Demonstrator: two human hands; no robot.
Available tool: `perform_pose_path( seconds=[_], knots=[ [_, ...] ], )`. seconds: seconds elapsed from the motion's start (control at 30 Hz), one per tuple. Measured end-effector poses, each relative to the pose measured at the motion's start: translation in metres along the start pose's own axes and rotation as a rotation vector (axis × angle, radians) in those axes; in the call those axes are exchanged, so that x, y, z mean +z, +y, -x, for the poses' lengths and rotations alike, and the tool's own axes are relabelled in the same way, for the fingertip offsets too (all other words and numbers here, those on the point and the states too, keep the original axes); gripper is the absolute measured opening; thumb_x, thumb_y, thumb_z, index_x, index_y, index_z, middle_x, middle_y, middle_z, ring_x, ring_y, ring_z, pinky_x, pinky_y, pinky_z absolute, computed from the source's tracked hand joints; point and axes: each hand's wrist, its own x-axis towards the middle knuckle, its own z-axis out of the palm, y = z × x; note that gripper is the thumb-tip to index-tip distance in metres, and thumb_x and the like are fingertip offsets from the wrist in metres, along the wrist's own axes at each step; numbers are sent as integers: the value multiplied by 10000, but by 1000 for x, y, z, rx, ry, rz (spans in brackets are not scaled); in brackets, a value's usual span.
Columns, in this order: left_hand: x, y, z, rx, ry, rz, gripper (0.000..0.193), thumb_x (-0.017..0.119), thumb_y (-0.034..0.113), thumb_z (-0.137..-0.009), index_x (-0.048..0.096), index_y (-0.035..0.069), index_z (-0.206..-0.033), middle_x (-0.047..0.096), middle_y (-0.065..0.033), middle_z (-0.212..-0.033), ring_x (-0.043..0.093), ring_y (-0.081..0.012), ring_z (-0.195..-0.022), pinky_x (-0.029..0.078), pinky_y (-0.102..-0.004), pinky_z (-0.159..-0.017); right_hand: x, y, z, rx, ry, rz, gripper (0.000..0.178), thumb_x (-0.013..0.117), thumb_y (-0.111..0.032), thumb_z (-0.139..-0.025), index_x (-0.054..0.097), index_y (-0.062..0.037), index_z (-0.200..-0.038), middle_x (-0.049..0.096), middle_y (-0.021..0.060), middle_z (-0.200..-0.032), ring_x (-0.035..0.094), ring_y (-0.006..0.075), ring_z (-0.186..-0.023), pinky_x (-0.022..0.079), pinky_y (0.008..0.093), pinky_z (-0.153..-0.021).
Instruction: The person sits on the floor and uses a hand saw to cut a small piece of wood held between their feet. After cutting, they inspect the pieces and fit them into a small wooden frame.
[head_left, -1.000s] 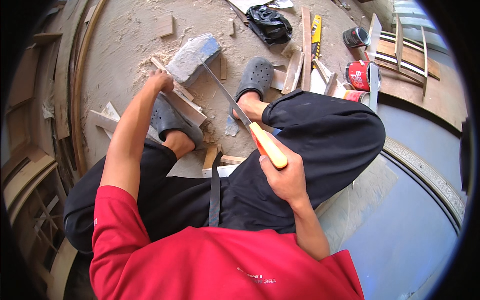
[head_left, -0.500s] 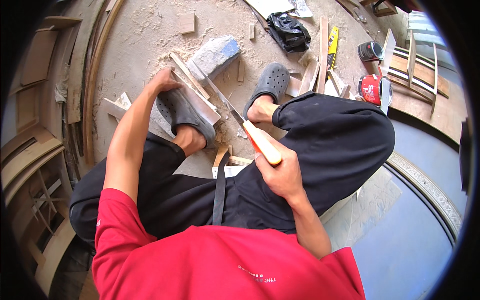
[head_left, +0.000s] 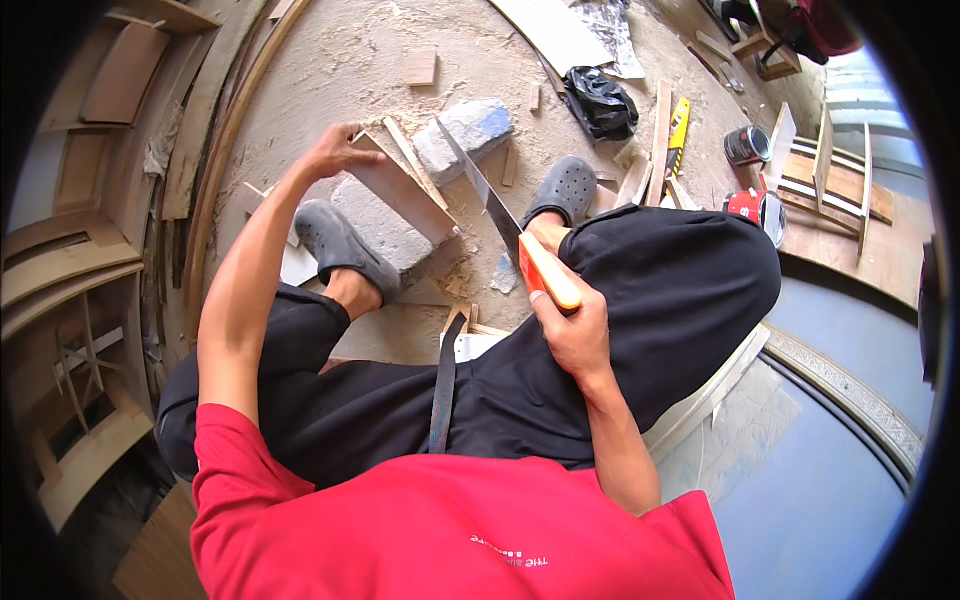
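Observation:
My left hand [head_left: 345, 152] grips the far end of a short wooden board [head_left: 405, 195], thumb on its top face. The board lies slanting along a rough grey concrete block [head_left: 380, 222], its near end close to the block's corner. In my right hand [head_left: 576, 335] is a handsaw, closed around its orange and pale yellow handle [head_left: 548, 272]. The saw's blade [head_left: 480, 185] points away and to the left, apart from the board. A thin wood strip [head_left: 412, 160] lies between the board and a second block [head_left: 465, 138] with a blue patch.
My feet in grey clogs flank the blocks. Farther right lie a black plastic bag [head_left: 598, 105], a yellow-handled saw [head_left: 678, 135], offcuts and two paint cans [head_left: 747, 146]. Curved wooden frames [head_left: 75, 275] stand at left. A blue panel [head_left: 820, 480] is at lower right.
My left foot has moved left off the board, uncovering the concrete block. My left hand now has its thumb over the board's end. The whole view has shifted slightly.

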Motion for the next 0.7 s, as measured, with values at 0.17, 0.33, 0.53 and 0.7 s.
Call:
perform_pose_path(
  seconds=[0.17,0.33,0.53,0.7],
  knots=[
    [-42,26,18,52,119,-45,560,821,344,-739,628,-31,-1108,684,-141,-988,636,-209,-919,497,-353,-827,10,-3,0,109,-21,-59,406,591,-46,-830,600,42,-1226,691,152,-1081,657,175,-971,483,274,-864],
    [-57,43,40,58,175,-257,524,804,349,-742,620,-9,-1077,672,-178,-962,641,-274,-908,493,-397,-789,16,3,-4,29,-36,-1,407,599,-43,-833,596,48,-1230,690,150,-1082,656,178,-974,482,281,-869],
    [-48,49,60,9,136,-358,501,759,321,-774,567,19,-1125,647,-228,-1004,625,-377,-962,484,-447,-804,24,-5,-7,65,-91,-39,417,607,-45,-835,590,48,-1240,674,165,-1141,643,181,-1037,474,279,-905],
    [-32,50,77,-27,163,-458,448,751,220,-722,568,-8,-1061,640,-247,-975,616,-403,-962,480,-457,-823,47,-8,-12,-71,-113,-77,437,616,-48,-847,564,48,-1270,633,198,-1227,624,195,-1095,465,298,-934]
  ],
)
